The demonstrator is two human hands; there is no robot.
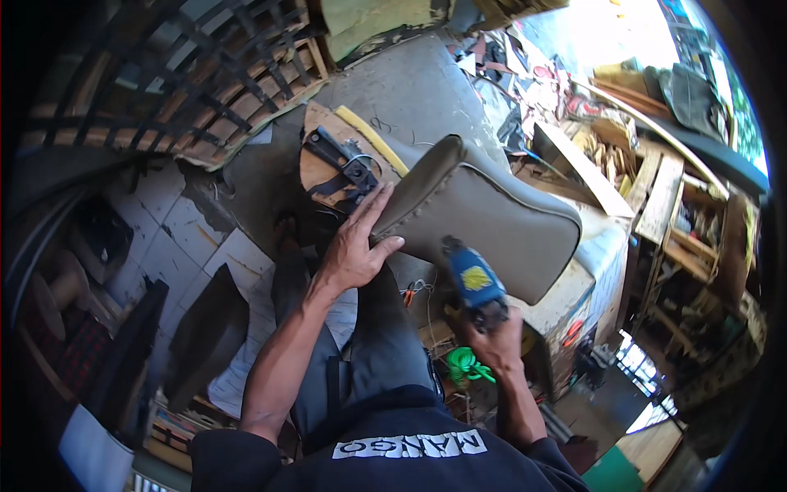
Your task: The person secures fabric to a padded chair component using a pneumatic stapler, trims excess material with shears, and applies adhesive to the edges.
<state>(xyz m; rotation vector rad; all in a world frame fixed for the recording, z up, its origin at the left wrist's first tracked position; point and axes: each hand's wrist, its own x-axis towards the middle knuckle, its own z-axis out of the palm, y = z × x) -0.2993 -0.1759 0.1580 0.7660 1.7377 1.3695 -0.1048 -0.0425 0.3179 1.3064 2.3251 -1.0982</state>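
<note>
A grey-brown leatherette chair part (500,221), padded and curved, leans in front of me with a row of small studs or staples along its left edge. Against that edge lies my left hand (354,246), fingers stretched and thumb apart on the covering. My right hand (496,338) is wrapped round the grip of a blue staple gun (475,283) with a yellow patch. Its dark nose points at the lower left of the covering; whether it touches I cannot tell. Beyond my left fingers sits a wooden panel (318,168) carrying a black metal mechanism (348,166).
A worn bench or box (602,254) stands under the chair part's right side. Near my right wrist hangs a green coiled hose (466,365). Wood offcuts (615,156) and scraps pile up at right. A strapped wooden frame (238,90) stands at upper left; a dark cushion (209,336) lies left.
</note>
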